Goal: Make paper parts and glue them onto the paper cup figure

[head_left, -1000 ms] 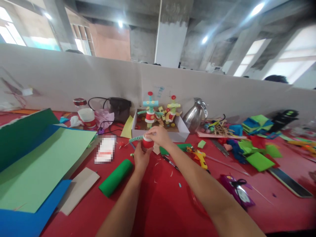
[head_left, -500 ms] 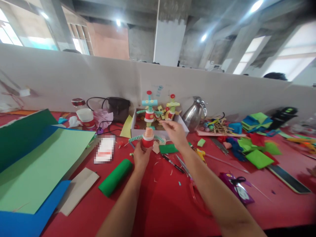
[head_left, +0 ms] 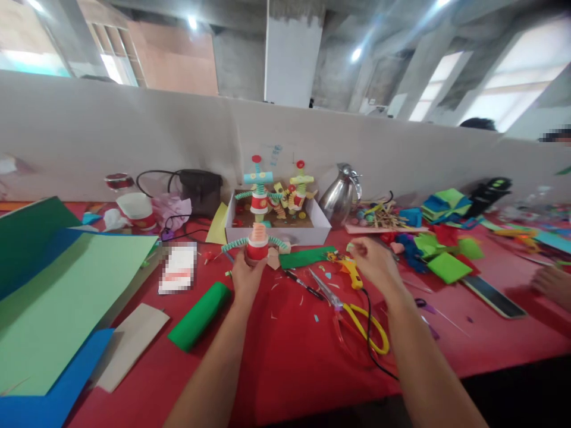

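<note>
My left hand is closed round a small red paper-cup figure. A peach folded-paper spring rises from its top, and green-and-white folded-paper arms stick out at both sides. My right hand is at the right, its fingers curled at a small light green piece that they partly cover. Just left of that hand lies a yellow glue gun with a black cord. Yellow-handled scissors lie nearer to me, and a black pen lies beside their blades.
Behind, a white box holds finished-looking paper figures. A steel jug stands beside it. A green paper roll, coloured sheets, a phone and felt scraps lie around. Another person's hand is at the right edge.
My right hand has moved from above the paper-cup figure to the right, down to the light green piece. The scissors and glue gun now show more fully. My left hand still holds the figure.
</note>
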`<state>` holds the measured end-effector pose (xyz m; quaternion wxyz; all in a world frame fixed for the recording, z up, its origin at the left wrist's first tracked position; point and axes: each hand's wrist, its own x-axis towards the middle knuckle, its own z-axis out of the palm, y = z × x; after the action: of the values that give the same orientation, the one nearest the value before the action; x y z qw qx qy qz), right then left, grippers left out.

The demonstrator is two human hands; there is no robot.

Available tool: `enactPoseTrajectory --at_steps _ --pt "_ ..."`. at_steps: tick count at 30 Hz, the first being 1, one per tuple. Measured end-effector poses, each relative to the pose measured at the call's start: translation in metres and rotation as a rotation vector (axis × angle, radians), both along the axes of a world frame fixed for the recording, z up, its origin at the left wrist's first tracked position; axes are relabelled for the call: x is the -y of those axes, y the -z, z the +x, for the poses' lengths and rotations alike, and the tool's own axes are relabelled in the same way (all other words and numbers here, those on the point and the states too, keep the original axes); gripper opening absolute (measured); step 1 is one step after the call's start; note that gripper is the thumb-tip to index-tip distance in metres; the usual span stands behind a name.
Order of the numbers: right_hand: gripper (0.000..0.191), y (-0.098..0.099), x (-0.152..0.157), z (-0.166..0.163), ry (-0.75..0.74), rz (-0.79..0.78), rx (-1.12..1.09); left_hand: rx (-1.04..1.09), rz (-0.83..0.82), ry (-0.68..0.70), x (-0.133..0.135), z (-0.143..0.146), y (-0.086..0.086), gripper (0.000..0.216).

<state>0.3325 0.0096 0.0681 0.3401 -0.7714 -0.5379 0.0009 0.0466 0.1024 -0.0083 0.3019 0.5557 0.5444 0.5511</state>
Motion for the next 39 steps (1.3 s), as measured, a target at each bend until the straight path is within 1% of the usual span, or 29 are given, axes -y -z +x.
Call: enactPoseTrajectory --at_steps 1,3,4,5,8,10,13,15,17,19,20,22,23,24,26,27,28,30,32,35,39 --pt "0.024 0.006 -0.001 0.005 0.041 -0.153 0.113 0.002 0.001 0.007 0.000 0.000 0.000 0.066" --pt "0.027 0.019 -0.003 0.010 0.110 -0.427 0.247 0.004 0.011 0.015 0.000 0.000 0.001 0.069" --pt "0.028 0.027 -0.005 0.012 0.132 -0.522 0.276 0.000 0.019 0.018 -0.001 -0.001 0.001 0.070" --pt "0.028 0.034 -0.007 0.012 0.148 -0.584 0.288 -0.008 0.027 0.016 -0.001 -0.002 0.002 0.070" --pt "0.030 0.052 -0.012 0.012 0.173 -0.637 0.269 -0.055 0.025 -0.009 0.001 -0.005 0.001 0.070" --pt "0.033 0.058 -0.014 0.013 0.179 -0.656 0.248 -0.101 -0.003 -0.023 0.006 -0.007 -0.002 0.071" --pt "0.032 0.061 -0.013 0.018 0.180 -0.681 0.212 -0.192 -0.040 -0.046 0.016 -0.013 -0.010 0.070" --pt "0.031 0.059 -0.010 0.020 0.197 -0.699 0.194 -0.250 -0.049 -0.061 0.021 -0.016 -0.013 0.067" --pt "0.033 0.054 -0.007 0.017 0.231 -0.649 0.199 -0.266 -0.061 -0.052 0.023 -0.018 -0.014 0.067" --pt "0.033 0.042 -0.007 0.006 0.197 -0.483 0.195 -0.205 -0.074 -0.006 0.020 -0.017 -0.014 0.069" --pt "0.030 0.034 -0.010 -0.003 0.125 -0.364 0.169 -0.156 -0.080 0.019 0.017 -0.015 -0.014 0.069" --pt "0.022 0.014 -0.023 -0.028 -0.120 -0.129 0.038 -0.059 -0.079 0.050 0.012 -0.010 -0.014 0.067" --pt "0.019 0.004 -0.033 -0.043 -0.247 -0.036 -0.036 -0.028 -0.080 0.054 0.009 -0.007 -0.014 0.065" --pt "0.018 -0.006 -0.046 -0.059 -0.364 0.044 -0.108 -0.014 -0.087 0.049 0.006 -0.004 -0.014 0.064" --pt "0.019 -0.023 -0.076 -0.090 -0.600 0.127 -0.197 0.001 -0.107 0.036 0.003 0.001 -0.012 0.063" --pt "0.021 -0.029 -0.091 -0.104 -0.683 0.142 -0.228 0.010 -0.113 0.033 0.001 0.002 -0.011 0.064" --pt "0.022 -0.034 -0.106 -0.116 -0.733 0.142 -0.248 0.020 -0.114 0.030 0.000 0.002 -0.009 0.066" --pt "0.022 -0.038 -0.130 -0.134 -0.808 0.095 -0.258 0.030 -0.088 0.024 -0.002 0.002 -0.004 0.067" --pt "0.018 -0.037 -0.144 -0.145 -0.847 0.031 -0.229 0.006 -0.053 0.016 -0.003 0.000 0.000 0.063" --pt "0.012 -0.032 -0.149 -0.150 -0.831 -0.022 -0.107 -0.051 -0.018 -0.007 -0.004 -0.001 0.002 0.057" --pt "0.010 -0.027 -0.141 -0.151 -0.800 0.004 0.039 -0.086 0.005 -0.036 -0.003 0.002 0.002 0.060"
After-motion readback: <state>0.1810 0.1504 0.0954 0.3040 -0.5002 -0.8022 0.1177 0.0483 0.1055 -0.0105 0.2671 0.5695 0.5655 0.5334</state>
